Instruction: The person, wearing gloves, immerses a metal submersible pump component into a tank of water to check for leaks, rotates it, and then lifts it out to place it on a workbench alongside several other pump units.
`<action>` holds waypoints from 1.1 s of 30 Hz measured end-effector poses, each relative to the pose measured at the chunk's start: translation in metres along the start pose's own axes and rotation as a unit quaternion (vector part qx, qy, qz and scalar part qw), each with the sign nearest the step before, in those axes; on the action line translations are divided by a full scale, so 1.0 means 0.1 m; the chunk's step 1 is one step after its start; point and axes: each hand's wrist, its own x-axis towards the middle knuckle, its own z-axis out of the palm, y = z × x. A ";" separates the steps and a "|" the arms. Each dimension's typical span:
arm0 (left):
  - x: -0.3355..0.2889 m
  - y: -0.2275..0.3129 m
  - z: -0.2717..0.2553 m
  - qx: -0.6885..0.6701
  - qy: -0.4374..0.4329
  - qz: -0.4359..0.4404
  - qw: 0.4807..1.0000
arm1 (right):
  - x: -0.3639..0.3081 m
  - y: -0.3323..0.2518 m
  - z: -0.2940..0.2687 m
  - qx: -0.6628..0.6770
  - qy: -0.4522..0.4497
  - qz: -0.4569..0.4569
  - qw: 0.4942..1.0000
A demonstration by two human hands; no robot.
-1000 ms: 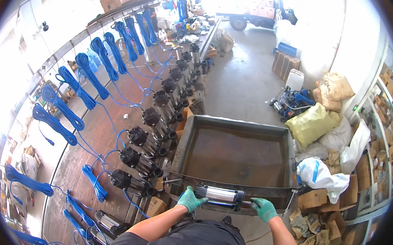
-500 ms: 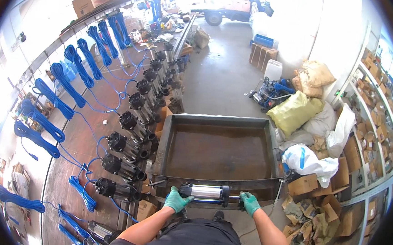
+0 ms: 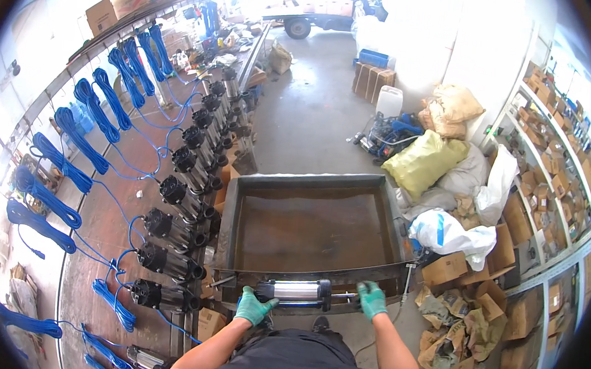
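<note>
A silver cylindrical motor [image 3: 298, 289] with black ends lies level along the near edge of a dark metal tank [image 3: 306, 273]. My left hand [image 3: 255, 306], in a green glove, is closed around its left end, thumb along the lower side. From the right end a thin metal shaft [image 3: 344, 295] sticks out and runs to my green-gloved right hand [image 3: 372, 301]. That hand looks closed about the shaft's outer end, though the glove hides the contact. Brownish liquid [image 3: 317, 224] stands in the tank.
At left, a long bench [image 3: 111, 219] bears a row of similar motors [image 3: 167, 258] with blue cable coils [image 3: 42, 225]. Cardboard boxes [image 3: 446, 270], crumpled paper [image 3: 444, 318] and sacks [image 3: 424, 162] crowd the right, before shelves [image 3: 551, 161]. A truck [image 3: 321, 15] stands far ahead.
The whole view has swung, so the surroundings sit farther left in the picture. Both hands stay at the motor's two ends; the right has risen slightly.
</note>
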 end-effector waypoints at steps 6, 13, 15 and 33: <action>0.07 -0.12 0.05 -0.029 -0.033 -0.018 0.999 | 0.17 1.34 -0.80 -0.288 0.356 -0.085 0.885; 0.08 -0.21 0.06 -0.033 -0.029 -0.008 0.999 | 0.78 1.13 -1.04 -0.111 0.140 0.162 0.971; 0.13 -0.32 0.14 -0.019 -0.022 0.008 1.000 | 1.14 1.27 -1.07 -0.078 0.174 0.058 0.980; 0.05 -0.20 -0.07 -0.011 -0.010 -0.003 1.000 | 0.02 -0.43 -0.59 0.178 -0.177 0.159 0.955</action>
